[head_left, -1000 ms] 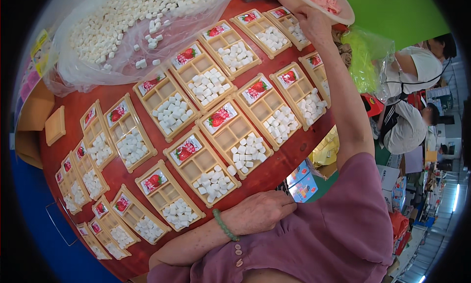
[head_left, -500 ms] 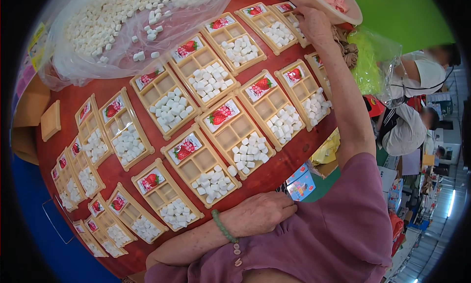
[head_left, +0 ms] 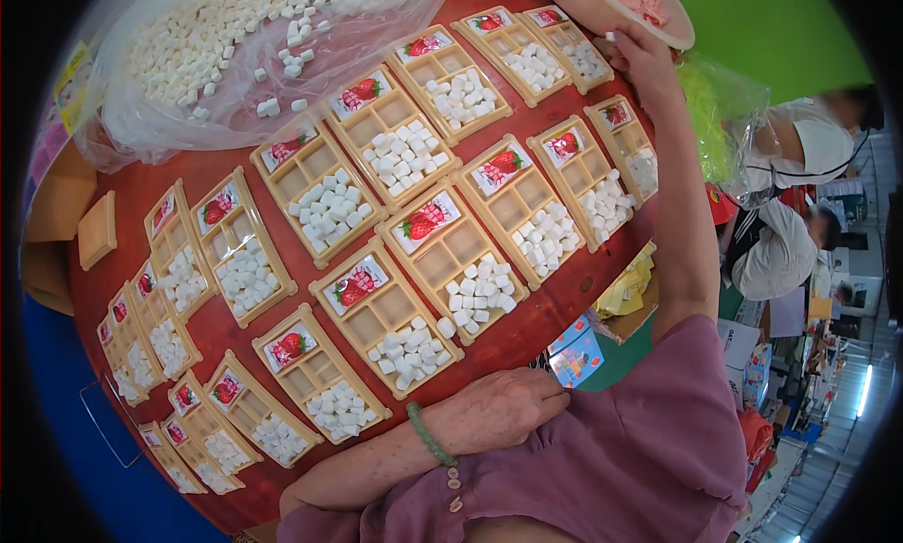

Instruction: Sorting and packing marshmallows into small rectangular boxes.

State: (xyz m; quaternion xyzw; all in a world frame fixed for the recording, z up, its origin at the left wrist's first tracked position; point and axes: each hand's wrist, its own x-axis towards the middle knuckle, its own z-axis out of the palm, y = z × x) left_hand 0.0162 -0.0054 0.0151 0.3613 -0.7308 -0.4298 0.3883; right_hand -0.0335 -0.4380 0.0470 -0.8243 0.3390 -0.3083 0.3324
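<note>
My right hand [head_left: 644, 65] reaches to the far right, pinching a small white marshmallow [head_left: 610, 37] between thumb and fingers. It is above the end of a beige compartment tray [head_left: 555, 35] and beside a pale bowl [head_left: 679, 37] of pink strips. My left hand [head_left: 503, 413] lies curled at the near table edge, green beads round its wrist; its palm is hidden. Close by stands another beige tray [head_left: 378, 310] with a strawberry-printed packet [head_left: 354, 287] in one end and white marshmallows [head_left: 409, 353] in the other. Several like trays cover the table.
A clear plastic bag [head_left: 310, 82] with a heap of white marshmallows [head_left: 207, 44] spreads at the far left. A beige lid-like piece [head_left: 97, 231] lies at the left edge. At right are a yellow-green bag [head_left: 705, 119], yellow paper [head_left: 625, 284] in a box, and other people.
My right hand has drawn back toward the right from the far-right tray, with a white marshmallow now showing in its fingertips. My left hand stays put.
</note>
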